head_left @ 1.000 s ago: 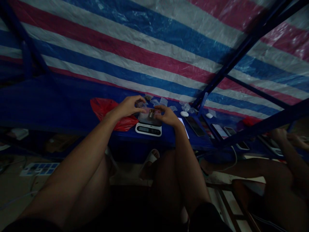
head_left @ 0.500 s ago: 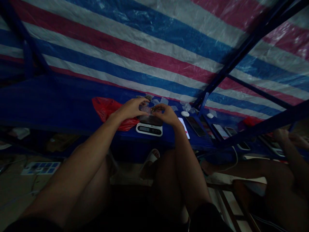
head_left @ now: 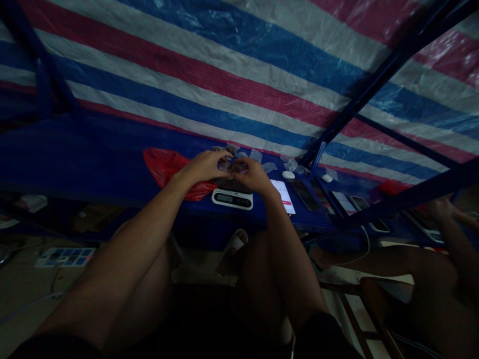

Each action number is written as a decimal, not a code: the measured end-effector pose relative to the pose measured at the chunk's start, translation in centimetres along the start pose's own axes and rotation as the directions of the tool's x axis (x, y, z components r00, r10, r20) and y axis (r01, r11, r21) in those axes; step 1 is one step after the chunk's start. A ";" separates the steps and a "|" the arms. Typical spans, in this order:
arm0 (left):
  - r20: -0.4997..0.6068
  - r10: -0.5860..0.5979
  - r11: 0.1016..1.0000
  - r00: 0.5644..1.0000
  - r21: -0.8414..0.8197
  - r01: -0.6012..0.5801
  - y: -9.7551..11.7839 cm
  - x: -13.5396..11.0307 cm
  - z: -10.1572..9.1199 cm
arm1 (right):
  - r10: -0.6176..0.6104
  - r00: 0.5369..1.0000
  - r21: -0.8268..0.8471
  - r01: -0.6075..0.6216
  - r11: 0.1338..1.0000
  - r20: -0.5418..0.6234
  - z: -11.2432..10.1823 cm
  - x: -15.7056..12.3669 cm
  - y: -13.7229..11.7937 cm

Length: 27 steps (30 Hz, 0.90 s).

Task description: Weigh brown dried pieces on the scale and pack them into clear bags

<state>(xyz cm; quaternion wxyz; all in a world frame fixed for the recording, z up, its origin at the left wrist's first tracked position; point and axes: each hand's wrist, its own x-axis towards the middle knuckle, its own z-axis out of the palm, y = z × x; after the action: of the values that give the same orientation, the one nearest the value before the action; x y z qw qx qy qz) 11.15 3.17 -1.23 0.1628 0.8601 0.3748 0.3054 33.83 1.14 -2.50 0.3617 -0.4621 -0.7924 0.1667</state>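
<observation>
Above a white kitchen scale (head_left: 232,199) with a dark plate, both hands meet around a small clear plastic bag (head_left: 225,166). My left hand (head_left: 205,165) curls its fingers and thumb around the bag's left side. My right hand (head_left: 253,174) is closed at the bag's right side, fingertips almost touching the left ones. Small brownish pieces (head_left: 236,168) show dimly at the right fingertips; whether they lie inside the bag I cannot tell. A red plastic bag (head_left: 164,163) lies on the blue table just left, partly under my left wrist.
Small clear bags (head_left: 256,155), some with brown contents (head_left: 232,148), lie behind my hands. To the right are a lit phone (head_left: 283,196), a white oval case (head_left: 288,175) and a dark phone (head_left: 305,194). Blue frame bars (head_left: 346,114) rise there; another person's hands (head_left: 445,209) are beyond.
My right hand has moved left, closer to my left hand, and its fingertips now meet the clear bag. More of the lit phone shows beside my right forearm.
</observation>
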 end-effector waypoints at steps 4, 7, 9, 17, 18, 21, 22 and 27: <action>-0.004 0.005 1.000 1.000 -0.023 -0.005 -0.3 0.0 0.0 | 0.002 1.000 -0.014 -0.002 1.000 0.008 0.1 0.0 -0.4; 0.002 0.015 0.996 1.000 -0.087 -0.015 -0.4 0.0 0.1 | -0.046 0.998 -0.017 0.046 0.999 0.035 0.2 0.2 -0.6; -0.002 0.015 0.990 1.000 -0.143 -0.015 -0.4 0.0 0.2 | -0.049 0.998 0.004 0.049 0.999 0.028 0.5 0.3 -0.8; 0.057 -0.063 0.984 0.996 -0.160 0.071 -1.2 -0.2 0.5 | -0.008 0.998 0.047 0.011 0.999 -0.058 1.7 0.9 -1.9; 0.038 -0.058 0.982 0.998 -0.180 0.064 -1.3 -0.2 0.5 | -0.029 0.996 0.035 0.032 0.999 -0.082 1.8 1.0 -2.1; -0.073 -0.034 0.961 0.997 -0.276 0.012 -1.3 0.0 0.5 | -0.101 0.982 0.035 0.108 0.994 -0.160 1.9 1.5 -2.8; -0.106 -0.040 0.953 0.994 -0.302 0.006 -1.3 0.1 0.5 | -0.118 0.976 0.045 0.128 0.991 -0.184 1.9 1.7 -3.0; -0.156 -0.088 0.934 0.984 -0.355 0.027 -0.5 0.0 -0.1 | -0.073 0.968 0.130 0.107 0.986 -0.241 1.4 1.8 -3.5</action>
<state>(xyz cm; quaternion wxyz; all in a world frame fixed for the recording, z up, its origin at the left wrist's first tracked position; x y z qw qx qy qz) 10.86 3.50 -1.40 0.2903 0.7767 0.3517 0.4344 30.12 0.95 -0.62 0.4922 -0.4151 -0.7503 0.1502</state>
